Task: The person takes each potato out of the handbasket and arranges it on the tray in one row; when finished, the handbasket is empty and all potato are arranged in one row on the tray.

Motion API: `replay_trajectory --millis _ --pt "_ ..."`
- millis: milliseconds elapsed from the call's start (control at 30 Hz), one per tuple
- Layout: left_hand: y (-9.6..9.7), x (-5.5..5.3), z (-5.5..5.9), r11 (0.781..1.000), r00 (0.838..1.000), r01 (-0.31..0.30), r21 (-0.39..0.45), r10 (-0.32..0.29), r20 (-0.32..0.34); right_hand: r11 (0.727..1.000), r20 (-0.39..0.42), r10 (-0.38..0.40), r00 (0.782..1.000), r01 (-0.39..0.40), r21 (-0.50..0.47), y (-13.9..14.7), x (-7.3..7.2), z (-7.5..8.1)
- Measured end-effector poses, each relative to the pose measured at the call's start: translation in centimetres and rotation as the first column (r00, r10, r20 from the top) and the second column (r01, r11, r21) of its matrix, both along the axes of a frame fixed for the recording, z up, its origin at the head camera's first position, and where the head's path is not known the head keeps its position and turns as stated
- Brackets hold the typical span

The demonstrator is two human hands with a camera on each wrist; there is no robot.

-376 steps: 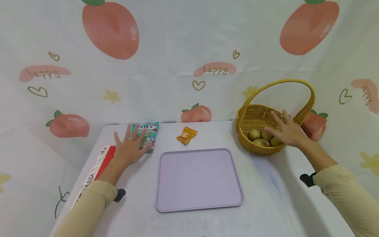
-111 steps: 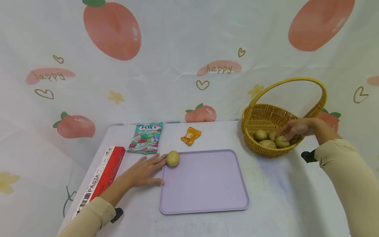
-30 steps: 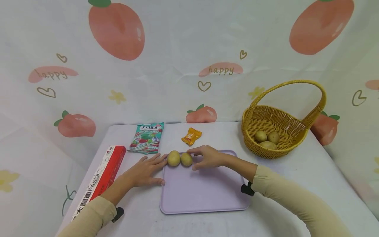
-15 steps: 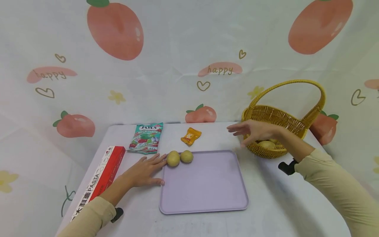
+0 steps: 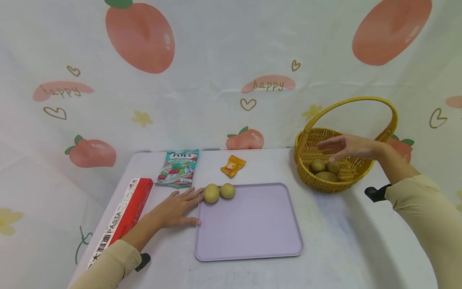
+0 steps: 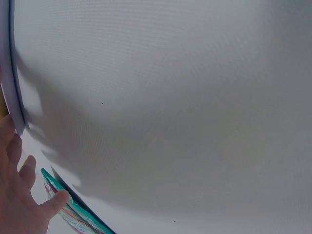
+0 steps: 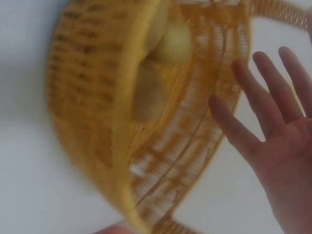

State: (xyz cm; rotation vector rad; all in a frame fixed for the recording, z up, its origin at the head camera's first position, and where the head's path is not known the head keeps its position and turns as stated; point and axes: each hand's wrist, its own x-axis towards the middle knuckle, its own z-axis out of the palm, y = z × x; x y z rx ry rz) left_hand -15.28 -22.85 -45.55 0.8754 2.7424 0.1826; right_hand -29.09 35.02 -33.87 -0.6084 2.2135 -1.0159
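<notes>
A lilac tray (image 5: 249, 224) lies mid-table. Two potatoes sit side by side at its far left corner, a larger potato (image 5: 211, 193) and a smaller potato (image 5: 227, 191). My left hand (image 5: 177, 210) lies flat with spread fingers, fingertips at the tray's left edge and right beside the larger potato. At the right stands a yellow wicker basket (image 5: 304, 176) with a tall handle, holding three potatoes (image 5: 326, 176). Over it hovers my right hand (image 5: 350, 147), its loose fingers holding nothing. The right wrist view shows that hand (image 7: 287, 141) with fingers spread beside the basket wall.
Behind the tray lies a small orange-wrapped packet (image 5: 232, 166). A teal candy bag (image 5: 178, 168) is at the back left, just beyond my left fingers. A red and white pasta box (image 5: 124, 216) lies along the left table edge. A printed cloth hangs behind.
The right hand has carried potatoes from basket to tray: none there at first, one later, now two. In the last second it let go of the second and moved right, back over the basket.
</notes>
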Motion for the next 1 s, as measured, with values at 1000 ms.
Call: replay_trajectory --millis 1000 --pt "-0.1 -0.2 -0.3 1.000 1.000 -0.005 -0.022 0.005 0.006 0.959 0.246 -0.274 0.930 0.243 0.149 4.0 -1.1 -4.8"
